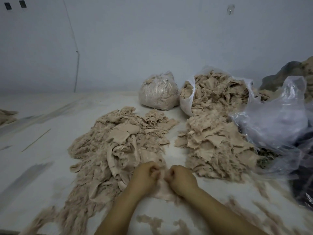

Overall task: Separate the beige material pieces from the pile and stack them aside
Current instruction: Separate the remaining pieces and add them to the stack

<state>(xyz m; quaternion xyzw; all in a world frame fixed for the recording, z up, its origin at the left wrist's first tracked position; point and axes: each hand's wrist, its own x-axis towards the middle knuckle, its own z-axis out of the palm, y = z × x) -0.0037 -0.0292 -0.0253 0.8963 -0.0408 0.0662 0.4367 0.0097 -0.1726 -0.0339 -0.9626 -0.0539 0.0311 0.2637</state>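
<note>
A wide pile of beige material pieces spreads over the white table's middle-left. A second beige heap lies to its right, spilling from an open plastic bag. Near the front edge, my left hand and my right hand sit close together, fingers curled. Both pinch one small beige piece between them. That piece hangs below the knuckles and is partly hidden by my hands.
A tied bag of beige scraps stands at the back. Crumpled clear plastic and dark cloth crowd the right side. Loose fibres litter the front. More beige scraps lie at the far left edge.
</note>
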